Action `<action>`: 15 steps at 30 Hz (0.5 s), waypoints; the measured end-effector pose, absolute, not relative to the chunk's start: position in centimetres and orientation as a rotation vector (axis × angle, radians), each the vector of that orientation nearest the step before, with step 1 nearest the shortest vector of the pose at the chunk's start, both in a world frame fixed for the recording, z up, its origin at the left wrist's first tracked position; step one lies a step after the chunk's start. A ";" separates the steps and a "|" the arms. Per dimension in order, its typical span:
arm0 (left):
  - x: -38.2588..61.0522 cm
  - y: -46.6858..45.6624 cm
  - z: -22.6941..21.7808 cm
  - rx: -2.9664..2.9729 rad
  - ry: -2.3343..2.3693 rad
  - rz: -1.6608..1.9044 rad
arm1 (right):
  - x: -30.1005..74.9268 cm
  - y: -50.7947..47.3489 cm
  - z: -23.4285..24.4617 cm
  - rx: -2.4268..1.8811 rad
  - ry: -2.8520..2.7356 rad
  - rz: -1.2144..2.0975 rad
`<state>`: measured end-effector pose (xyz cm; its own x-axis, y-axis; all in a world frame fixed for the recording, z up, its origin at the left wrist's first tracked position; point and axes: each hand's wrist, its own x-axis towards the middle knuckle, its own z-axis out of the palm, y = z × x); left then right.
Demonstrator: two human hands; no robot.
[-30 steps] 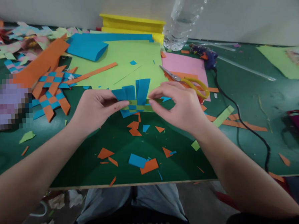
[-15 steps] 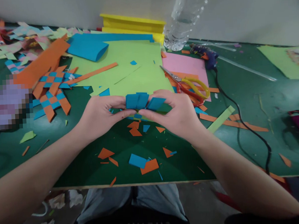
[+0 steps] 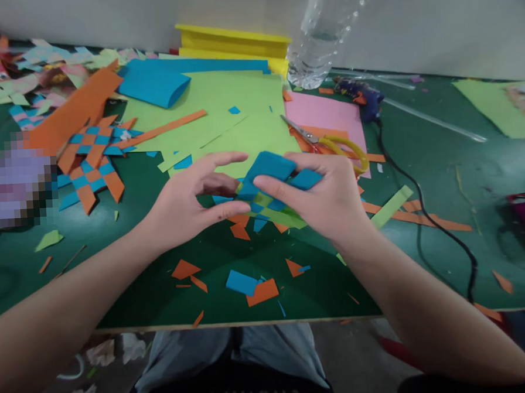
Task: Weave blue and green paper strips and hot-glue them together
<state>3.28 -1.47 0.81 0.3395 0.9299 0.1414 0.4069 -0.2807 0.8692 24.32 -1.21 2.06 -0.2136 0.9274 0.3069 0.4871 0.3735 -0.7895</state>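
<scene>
Right hand [image 3: 328, 196]: woven paper [image 3: 270, 212] is gripped over the tabletop [image 3: 148, 296], blue flap [image 3: 273, 164] pinned by thumb. Left hand [image 3: 186, 197], clasped on it a moment ago, is spread wide alongside; flap judged secured by the right alone.

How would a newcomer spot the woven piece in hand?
Over the green table, find the right hand. It grips the woven paper piece; its blue-and-light-green weave sets it apart from the orange-and-blue woven pieces lying to the left.
</scene>
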 end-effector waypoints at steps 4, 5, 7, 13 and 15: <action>3.2 -1.2 0.9 1.731 1.187 0.877 | 24.4 -1.0 1.9 -1.263 -1.744 0.735; 3.2 -1.1 0.9 1.709 1.190 0.879 | 24.4 -0.9 1.9 -1.261 -1.737 0.750; 3.2 -1.0 0.8 1.675 1.200 0.879 | 24.5 -0.8 2.0 -1.257 -1.738 0.786; 2.9 -0.6 0.8 1.642 1.290 0.846 | 25.1 -0.1 2.4 -1.214 -1.712 0.953; 2.8 -0.6 0.8 1.656 1.309 0.827 | 25.2 0.1 2.4 -1.205 -1.717 0.997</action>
<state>2.83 -0.56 0.82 0.2345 0.9721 -0.0054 0.4125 -0.0944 0.9061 25.24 0.09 2.40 -0.2301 0.9590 0.1656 0.3320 0.2373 -0.9130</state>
